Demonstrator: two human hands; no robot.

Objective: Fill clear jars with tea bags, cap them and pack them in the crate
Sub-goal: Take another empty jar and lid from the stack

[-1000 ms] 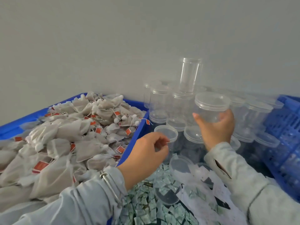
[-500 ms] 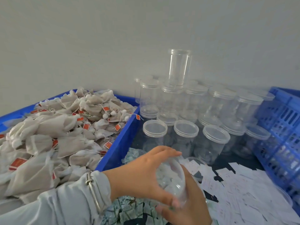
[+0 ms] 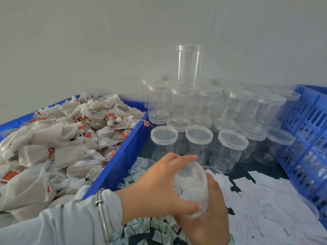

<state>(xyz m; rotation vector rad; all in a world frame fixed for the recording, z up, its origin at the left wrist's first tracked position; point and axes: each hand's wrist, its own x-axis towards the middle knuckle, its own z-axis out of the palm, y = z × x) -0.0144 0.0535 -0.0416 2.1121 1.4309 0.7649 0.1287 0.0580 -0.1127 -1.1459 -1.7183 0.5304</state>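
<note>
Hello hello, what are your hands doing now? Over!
Left hand and right hand both grip one clear jar, tilted. Tea bags untouched. Nothing in the way.

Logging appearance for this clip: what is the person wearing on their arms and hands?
The left hand is bare, with no glove; its arm is in a pale grey-blue long sleeve with a silver metal bangle at the cuff. The right hand is bare too; its wrist and sleeve are mostly out of frame.
</note>
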